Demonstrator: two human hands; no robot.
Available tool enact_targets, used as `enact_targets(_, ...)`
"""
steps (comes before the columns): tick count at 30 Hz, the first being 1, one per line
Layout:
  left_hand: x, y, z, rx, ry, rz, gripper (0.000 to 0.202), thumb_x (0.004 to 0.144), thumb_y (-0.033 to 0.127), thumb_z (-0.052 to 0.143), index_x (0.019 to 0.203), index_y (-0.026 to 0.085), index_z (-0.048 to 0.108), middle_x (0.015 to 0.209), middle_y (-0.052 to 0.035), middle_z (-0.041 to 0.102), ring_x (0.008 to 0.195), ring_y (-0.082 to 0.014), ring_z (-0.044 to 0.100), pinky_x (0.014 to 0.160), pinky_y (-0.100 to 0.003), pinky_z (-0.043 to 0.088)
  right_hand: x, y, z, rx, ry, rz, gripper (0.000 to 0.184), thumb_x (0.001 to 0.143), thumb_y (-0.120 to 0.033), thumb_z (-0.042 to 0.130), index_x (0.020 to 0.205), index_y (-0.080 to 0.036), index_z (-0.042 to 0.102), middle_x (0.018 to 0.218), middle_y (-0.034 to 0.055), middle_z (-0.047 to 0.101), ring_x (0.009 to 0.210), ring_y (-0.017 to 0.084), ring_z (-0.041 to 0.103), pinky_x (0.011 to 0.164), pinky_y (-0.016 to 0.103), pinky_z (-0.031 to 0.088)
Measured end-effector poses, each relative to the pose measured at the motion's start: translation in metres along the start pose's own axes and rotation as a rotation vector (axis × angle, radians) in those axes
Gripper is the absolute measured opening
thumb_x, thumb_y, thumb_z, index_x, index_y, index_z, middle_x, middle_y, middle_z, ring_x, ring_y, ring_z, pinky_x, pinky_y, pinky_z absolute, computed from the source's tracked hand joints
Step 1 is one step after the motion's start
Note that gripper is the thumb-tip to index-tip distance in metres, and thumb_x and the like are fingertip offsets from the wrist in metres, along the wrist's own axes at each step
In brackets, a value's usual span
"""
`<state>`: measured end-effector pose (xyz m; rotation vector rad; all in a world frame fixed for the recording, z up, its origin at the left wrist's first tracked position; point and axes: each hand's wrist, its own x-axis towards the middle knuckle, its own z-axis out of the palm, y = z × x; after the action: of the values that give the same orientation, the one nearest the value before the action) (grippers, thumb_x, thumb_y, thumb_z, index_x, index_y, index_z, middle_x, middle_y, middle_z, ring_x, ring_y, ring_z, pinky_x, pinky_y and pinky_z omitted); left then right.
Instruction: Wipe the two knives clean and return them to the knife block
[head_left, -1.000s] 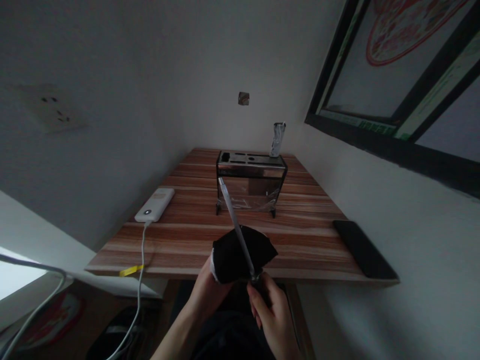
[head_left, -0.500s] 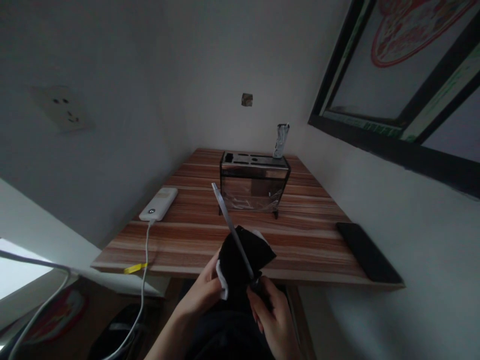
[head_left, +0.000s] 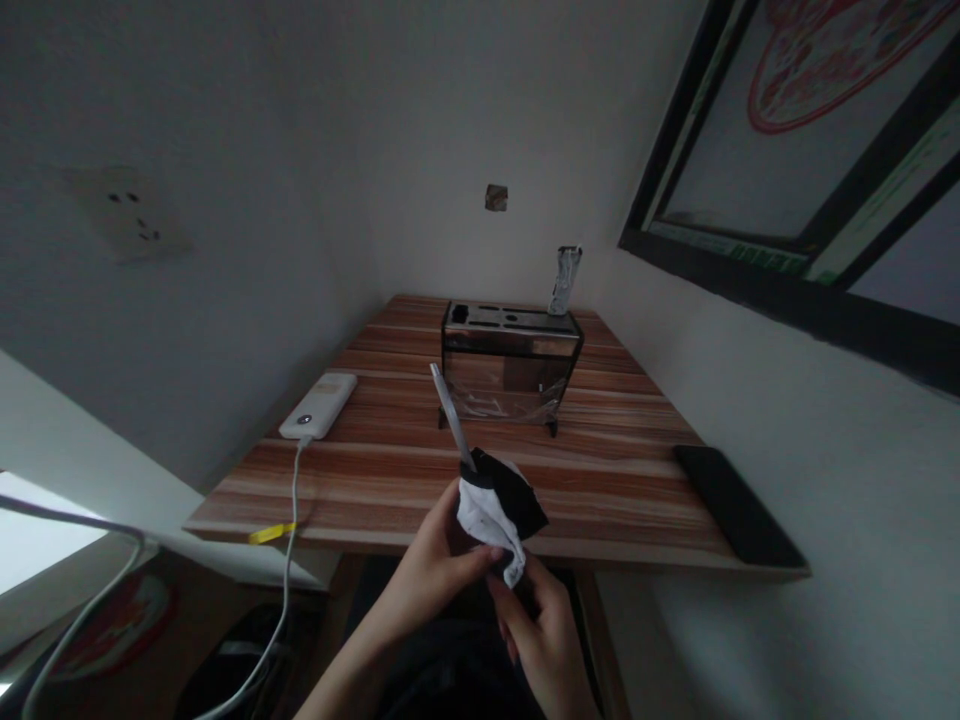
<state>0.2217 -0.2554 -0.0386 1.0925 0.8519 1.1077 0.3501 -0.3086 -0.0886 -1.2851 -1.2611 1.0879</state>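
A knife with a long, narrow grey blade points up and away over the table's front edge. Its handle is mostly covered by my right hand, whose fingers are closed round it. A black-and-white cloth is folded over the lower blade, its white side facing me and a black flap sticking out to the right. My left hand grips the cloth from the left, thumb pressed on the white part near the handle. Behind the blade stands a knife block with a slotted metal top and see-through front.
The wood-grain table stands against the walls. A white power bank with a cable and yellow tag lies left. A black phone is at the right edge. A silvery wrapped piece rises from the block.
My left hand has moved right and folded the cloth over the blade, so its white side now covers the lower blade. The right hand has stayed nearly in place.
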Motion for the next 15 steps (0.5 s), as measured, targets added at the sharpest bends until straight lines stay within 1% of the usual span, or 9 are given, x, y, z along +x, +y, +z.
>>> enact_targets(3,0.002,-0.004,0.005,-0.009,0.044,-0.001,0.050,0.062,0.018,0.076,0.109,0.016,0.058,0.106,-0.0090,0.069,0.099,-0.0236,0.064,0.087,-0.029,0.048,0.001,0.000,0.001,-0.010,0.026,-0.008,0.041,0.083,-0.057,0.057,0.084,-0.017,0.065,0.044,-0.0056,0.041,0.035,0.009,0.036,0.032,0.018,0.027)
enact_targets(7,0.006,-0.010,0.011,0.035,0.160,0.015,0.040,0.068,0.022,0.072,0.106,0.016,0.061,0.106,-0.0086,0.070,0.101,-0.0238,0.063,0.090,-0.029,0.046,0.001,-0.002,0.003,0.006,0.053,0.022,0.046,0.079,-0.059,0.060,0.091,-0.016,0.067,0.044,-0.0053,0.043,0.035,0.010,0.038,0.032,0.019,0.029)
enact_targets(11,0.007,-0.013,0.010,-0.015,0.283,0.032,0.039,0.071,0.030,0.069,0.107,0.018,0.063,0.114,-0.0066,0.068,0.113,-0.0239,0.057,0.097,-0.028,0.041,0.000,0.001,0.003,0.029,0.070,0.069,0.051,0.076,-0.064,0.060,0.090,-0.015,0.067,0.044,-0.0056,0.043,0.034,0.009,0.035,0.031,0.019,0.028)
enact_targets(13,0.005,-0.015,0.009,-0.054,0.304,-0.002,0.039,0.071,0.031,0.069,0.107,0.019,0.064,0.119,-0.0059,0.066,0.121,-0.0237,0.052,0.100,-0.026,0.037,0.001,0.002,0.002,0.029,0.073,0.068,0.050,0.077,-0.063,0.059,0.088,-0.015,0.066,0.045,-0.0058,0.043,0.035,0.009,0.035,0.032,0.018,0.029)
enact_targets(15,0.004,-0.018,0.007,-0.100,0.305,-0.041,0.041,0.070,0.030,0.069,0.109,0.019,0.065,0.122,-0.0052,0.064,0.124,-0.0232,0.049,0.100,-0.026,0.037,0.002,0.002,0.000,0.022,0.072,0.047,0.047,0.079,-0.061,0.059,0.089,-0.016,0.066,0.046,-0.0059,0.042,0.036,0.009,0.036,0.033,0.018,0.030)
